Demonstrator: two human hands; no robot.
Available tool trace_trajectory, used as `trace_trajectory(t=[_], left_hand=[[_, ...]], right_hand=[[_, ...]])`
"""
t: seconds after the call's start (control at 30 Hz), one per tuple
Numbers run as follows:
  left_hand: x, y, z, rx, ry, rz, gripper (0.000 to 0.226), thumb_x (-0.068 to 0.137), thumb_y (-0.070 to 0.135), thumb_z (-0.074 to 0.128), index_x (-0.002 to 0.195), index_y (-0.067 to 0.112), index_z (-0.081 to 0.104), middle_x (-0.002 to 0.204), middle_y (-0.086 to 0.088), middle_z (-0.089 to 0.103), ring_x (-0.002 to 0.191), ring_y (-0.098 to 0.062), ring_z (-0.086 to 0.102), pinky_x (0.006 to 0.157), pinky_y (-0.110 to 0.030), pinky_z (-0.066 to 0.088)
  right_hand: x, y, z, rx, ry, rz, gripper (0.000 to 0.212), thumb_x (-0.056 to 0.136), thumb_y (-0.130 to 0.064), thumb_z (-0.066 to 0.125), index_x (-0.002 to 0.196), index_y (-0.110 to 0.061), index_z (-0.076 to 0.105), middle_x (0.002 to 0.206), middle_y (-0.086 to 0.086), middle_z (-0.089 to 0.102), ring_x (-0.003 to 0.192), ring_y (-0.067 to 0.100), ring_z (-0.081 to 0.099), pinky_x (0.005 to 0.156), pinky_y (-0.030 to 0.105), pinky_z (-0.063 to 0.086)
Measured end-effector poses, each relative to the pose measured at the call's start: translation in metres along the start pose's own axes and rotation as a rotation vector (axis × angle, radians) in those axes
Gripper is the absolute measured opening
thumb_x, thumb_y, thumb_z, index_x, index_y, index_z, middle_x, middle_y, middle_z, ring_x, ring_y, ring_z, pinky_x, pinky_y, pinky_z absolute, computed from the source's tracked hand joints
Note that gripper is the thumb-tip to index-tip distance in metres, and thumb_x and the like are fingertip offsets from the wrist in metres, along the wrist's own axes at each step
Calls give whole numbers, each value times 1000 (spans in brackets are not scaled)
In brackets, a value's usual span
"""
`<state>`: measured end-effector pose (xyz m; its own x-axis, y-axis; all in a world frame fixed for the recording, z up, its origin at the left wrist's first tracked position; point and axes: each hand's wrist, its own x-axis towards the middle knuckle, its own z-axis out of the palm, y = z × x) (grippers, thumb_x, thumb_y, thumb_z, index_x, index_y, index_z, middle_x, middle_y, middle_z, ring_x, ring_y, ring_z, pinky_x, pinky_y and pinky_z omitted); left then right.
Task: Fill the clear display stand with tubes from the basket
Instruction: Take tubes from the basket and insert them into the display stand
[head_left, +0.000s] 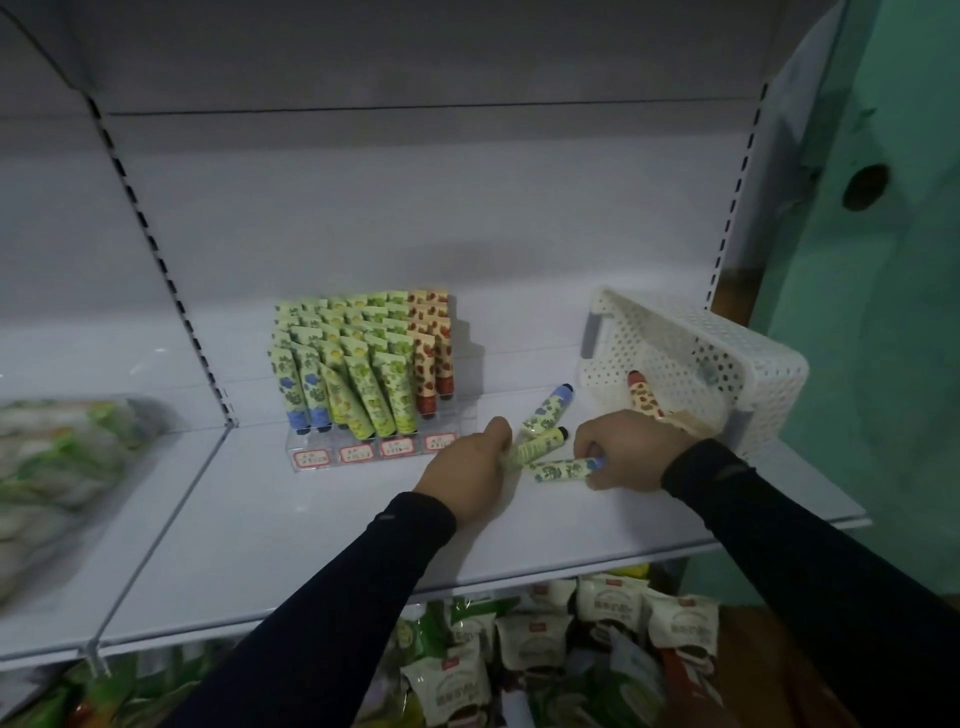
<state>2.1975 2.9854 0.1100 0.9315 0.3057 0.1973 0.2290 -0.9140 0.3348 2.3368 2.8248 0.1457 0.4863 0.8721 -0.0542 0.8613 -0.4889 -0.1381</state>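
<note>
A clear display stand (311, 457) sits on the white shelf, packed with several rows of green, blue-capped and red-patterned tubes (363, 358). To its right, a white perforated basket (691, 358) lies tipped on its side with a red-patterned tube (644, 397) at its mouth. Three tubes lie loose on the shelf between my hands. My left hand (470, 470) pinches the flat end of a green tube (540, 444). My right hand (631, 447) grips the cap end of a blue-capped tube (563, 470). Another blue-capped tube (548, 408) lies free behind them.
The white shelf (311, 545) has a front edge near my forearms. Blurred green packets (62, 457) lie on the neighbouring shelf at left. Snack bags (545, 639) fill the shelf below. A green wall (883, 312) stands at right.
</note>
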Motion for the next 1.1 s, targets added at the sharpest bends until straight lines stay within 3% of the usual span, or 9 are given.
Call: trace_trajectory(t=[0.1, 0.2, 0.33, 0.4, 0.57, 0.67, 0.77, 0.93, 1.1], left_hand=[[-4, -6, -5, -94, 63, -50, 21, 94, 11, 49, 115, 12, 48, 91, -12, 65, 81, -29, 57, 65, -34, 40], [-5, -10, -12, -213, 135, -120, 5, 91, 15, 59, 96, 14, 61, 87, -6, 69, 81, -22, 63, 69, -30, 47], [-5, 0, -27, -805, 147, -337, 15, 87, 4, 66, 77, 8, 56, 67, -11, 66, 62, -22, 64, 69, -41, 57], [-3, 11, -36, -1048, 128, -426, 18, 87, -2, 66, 76, 7, 54, 66, -15, 62, 56, -22, 62, 60, -35, 58], [3, 33, -46, -1247, 100, -448, 14, 89, -5, 60, 79, 4, 57, 60, -12, 65, 49, -16, 61, 51, -24, 54], [4, 31, -40, -1065, 121, -362, 13, 92, 3, 57, 81, 6, 62, 72, -8, 68, 60, -16, 62, 59, -26, 54], [2, 20, -27, -452, 89, -196, 10, 91, 19, 61, 96, 14, 68, 92, -1, 68, 83, -17, 62, 71, -26, 46], [1, 15, 3, -88, -95, -16, 43, 91, 35, 60, 131, 19, 57, 124, -6, 61, 112, -25, 55, 89, -26, 43], [2, 15, 13, -11, -4, 69, 33, 89, 35, 63, 118, 20, 64, 107, -10, 60, 99, -28, 56, 79, -29, 42]], right_hand=[[2, -5, 2, 103, 6, -38, 28, 84, -22, 71, 111, -16, 65, 100, -4, 60, 92, 11, 54, 82, 22, 42], [5, -8, 5, 219, 107, -87, 27, 82, -28, 74, 106, -17, 68, 100, -4, 65, 97, 11, 61, 80, 19, 45], [9, -16, 6, 327, 272, -125, 43, 81, -37, 76, 119, -22, 62, 109, -7, 56, 98, 8, 56, 83, 20, 45], [10, -21, 5, 319, 252, -177, 55, 81, -40, 75, 130, -26, 55, 116, -10, 48, 102, 6, 50, 91, 23, 44], [9, -26, 7, 333, 355, -259, 9, 91, -29, 65, 97, -35, 62, 89, -10, 58, 81, 1, 53, 73, 23, 43], [7, -19, 9, 401, 398, -202, 14, 95, -22, 56, 105, -17, 66, 92, -1, 67, 82, 9, 60, 72, 25, 49], [3, -13, 4, 566, 469, -69, 14, 95, -22, 56, 102, -12, 64, 92, 1, 68, 82, 9, 63, 72, 20, 48], [9, -1, -4, 809, 514, 97, 27, 94, -35, 56, 92, -9, 63, 92, 14, 69, 88, 29, 65, 85, 47, 52], [11, -4, -8, 1036, 523, 145, 22, 97, -31, 54, 91, -13, 65, 105, 10, 69, 81, 9, 66, 69, 17, 50]])
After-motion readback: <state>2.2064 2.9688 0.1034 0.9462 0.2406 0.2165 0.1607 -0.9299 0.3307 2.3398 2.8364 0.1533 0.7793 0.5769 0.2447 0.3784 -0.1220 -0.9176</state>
